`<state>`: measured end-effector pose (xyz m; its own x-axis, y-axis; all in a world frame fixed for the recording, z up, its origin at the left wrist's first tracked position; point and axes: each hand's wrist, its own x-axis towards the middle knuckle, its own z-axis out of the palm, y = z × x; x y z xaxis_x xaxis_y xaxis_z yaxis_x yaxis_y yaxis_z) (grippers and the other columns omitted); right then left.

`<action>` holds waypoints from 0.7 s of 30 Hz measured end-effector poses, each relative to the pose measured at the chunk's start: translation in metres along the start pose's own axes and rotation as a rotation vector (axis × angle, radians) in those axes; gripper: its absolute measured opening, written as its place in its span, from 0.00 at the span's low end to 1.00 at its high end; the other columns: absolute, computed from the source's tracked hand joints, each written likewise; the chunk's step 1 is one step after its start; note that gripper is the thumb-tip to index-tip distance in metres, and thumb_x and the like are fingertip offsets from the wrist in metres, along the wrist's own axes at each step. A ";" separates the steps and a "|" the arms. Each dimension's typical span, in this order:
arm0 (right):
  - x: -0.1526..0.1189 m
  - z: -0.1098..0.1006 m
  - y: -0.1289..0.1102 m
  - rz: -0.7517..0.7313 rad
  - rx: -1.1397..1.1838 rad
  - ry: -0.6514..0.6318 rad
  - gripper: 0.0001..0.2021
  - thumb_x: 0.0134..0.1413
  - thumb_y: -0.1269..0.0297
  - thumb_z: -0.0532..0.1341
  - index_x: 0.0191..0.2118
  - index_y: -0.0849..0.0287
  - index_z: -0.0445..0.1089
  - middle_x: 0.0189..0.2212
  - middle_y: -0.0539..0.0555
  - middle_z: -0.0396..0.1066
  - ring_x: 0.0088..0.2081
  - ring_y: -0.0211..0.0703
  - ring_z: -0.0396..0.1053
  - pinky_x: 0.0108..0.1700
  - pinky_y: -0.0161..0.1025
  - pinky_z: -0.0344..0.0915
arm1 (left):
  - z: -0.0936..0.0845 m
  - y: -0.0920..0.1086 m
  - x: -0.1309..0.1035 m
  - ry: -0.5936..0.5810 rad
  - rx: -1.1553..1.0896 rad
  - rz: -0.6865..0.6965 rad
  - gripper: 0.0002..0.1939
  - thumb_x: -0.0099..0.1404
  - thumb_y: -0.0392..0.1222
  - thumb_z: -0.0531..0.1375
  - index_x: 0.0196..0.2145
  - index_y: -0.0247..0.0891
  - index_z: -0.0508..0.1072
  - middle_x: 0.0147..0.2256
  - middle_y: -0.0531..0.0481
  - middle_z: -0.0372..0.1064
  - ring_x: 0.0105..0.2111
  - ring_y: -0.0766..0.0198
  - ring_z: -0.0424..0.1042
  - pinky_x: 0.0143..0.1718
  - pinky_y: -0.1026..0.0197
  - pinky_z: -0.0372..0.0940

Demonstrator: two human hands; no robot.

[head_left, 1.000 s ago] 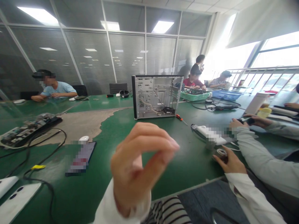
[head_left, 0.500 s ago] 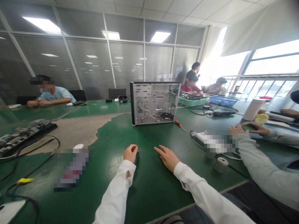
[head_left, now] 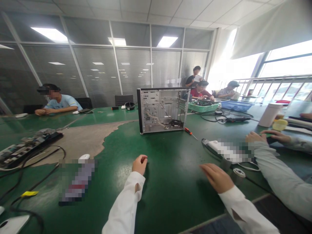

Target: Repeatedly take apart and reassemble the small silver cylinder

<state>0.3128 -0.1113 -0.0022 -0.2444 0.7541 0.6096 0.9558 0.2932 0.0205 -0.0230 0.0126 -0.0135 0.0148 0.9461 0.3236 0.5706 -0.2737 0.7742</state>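
Note:
My left hand [head_left: 139, 164] is over the green table [head_left: 168, 198] with its fingers curled closed. Whatever those fingers hold, if anything, is hidden. Farther right, my right hand [head_left: 217, 178] hovers over the table, fingers stretched out and side by side, with no object visible in it. Beyond both hands an open computer case [head_left: 163, 110] stands upright, its bare metal inside and loose cables facing me. A screwdriver [head_left: 190, 133] with an orange and black handle lies at the case's lower right corner.
To the right, a co-worker's sleeves [head_left: 280, 169] reach over the table near a white power strip [head_left: 225, 151] and a white roll [head_left: 239, 173]. Green [head_left: 204, 107] and blue baskets [head_left: 236, 105] stand behind. Cables [head_left: 36, 172] and a circuit board [head_left: 31, 146] lie left.
My right hand has swung to the right, away from my left hand, and its spread fingers have come together. My left hand stays closed in nearly the same place. The view has shifted slightly.

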 end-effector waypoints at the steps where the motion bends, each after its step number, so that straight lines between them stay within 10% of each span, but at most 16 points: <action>1: -0.012 -0.011 0.019 0.067 -0.069 0.088 0.12 0.51 0.64 0.49 0.38 0.57 0.65 0.33 0.54 0.69 0.34 0.42 0.66 0.37 0.38 0.62 | 0.000 0.000 0.000 -0.004 0.002 -0.003 0.08 0.52 0.38 0.52 0.30 0.38 0.69 0.27 0.52 0.69 0.28 0.66 0.67 0.32 0.64 0.61; 7: -0.055 -0.046 0.095 0.472 -0.228 0.185 0.17 0.47 0.52 0.47 0.37 0.56 0.64 0.29 0.57 0.69 0.28 0.48 0.67 0.27 0.41 0.62 | 0.001 -0.002 0.000 -0.018 0.002 -0.020 0.08 0.51 0.38 0.52 0.30 0.39 0.69 0.28 0.52 0.69 0.29 0.66 0.68 0.34 0.63 0.61; 21: -0.055 -0.034 0.097 0.517 -0.083 0.125 0.15 0.43 0.51 0.50 0.31 0.55 0.64 0.27 0.54 0.69 0.27 0.45 0.67 0.26 0.39 0.61 | 0.000 0.006 -0.007 0.000 -0.011 -0.065 0.07 0.50 0.36 0.54 0.28 0.39 0.69 0.26 0.54 0.70 0.29 0.67 0.69 0.34 0.64 0.63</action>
<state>0.4244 -0.1438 -0.0069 0.2781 0.7105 0.6464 0.9572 -0.1490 -0.2480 -0.0196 0.0039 -0.0113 -0.0220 0.9620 0.2720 0.5614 -0.2133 0.7996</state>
